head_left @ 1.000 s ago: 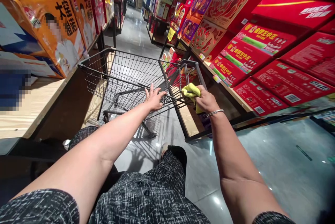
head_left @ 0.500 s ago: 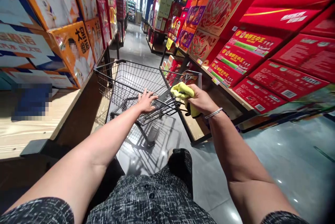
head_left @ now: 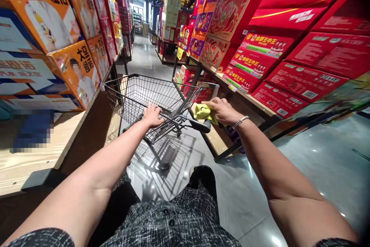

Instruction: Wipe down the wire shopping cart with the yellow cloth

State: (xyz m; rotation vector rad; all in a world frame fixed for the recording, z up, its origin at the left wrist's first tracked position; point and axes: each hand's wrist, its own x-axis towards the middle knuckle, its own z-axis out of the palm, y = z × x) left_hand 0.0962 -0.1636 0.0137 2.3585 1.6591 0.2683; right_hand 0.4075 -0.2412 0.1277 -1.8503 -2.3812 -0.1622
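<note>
A black wire shopping cart (head_left: 135, 91) stands in front of me, turned at an angle across the aisle. My left hand (head_left: 153, 116) is closed over its near bar, fingers bent over the top. A bunched yellow-green cloth (head_left: 202, 112) is in my right hand (head_left: 225, 112), to the right of the left hand. The cloth hangs just behind the black end of the cart's handle (head_left: 204, 126); whether it touches the handle I cannot tell. The visible part of the cart basket shows bare wire mesh.
Orange drink cartons (head_left: 76, 69) are stacked on a wooden shelf (head_left: 69, 139) at left, beside a blurred dark blue item. Red cartons (head_left: 289, 93) fill the right shelf, whose black metal frame (head_left: 222, 156) stands close to the cart. Between the shelves the grey tiled aisle (head_left: 143, 56) runs ahead.
The cloth has come lower, and the black handle end now shows in front of it. My left hand's fingers have drawn closer together on the bar. The view has tilted up slightly.
</note>
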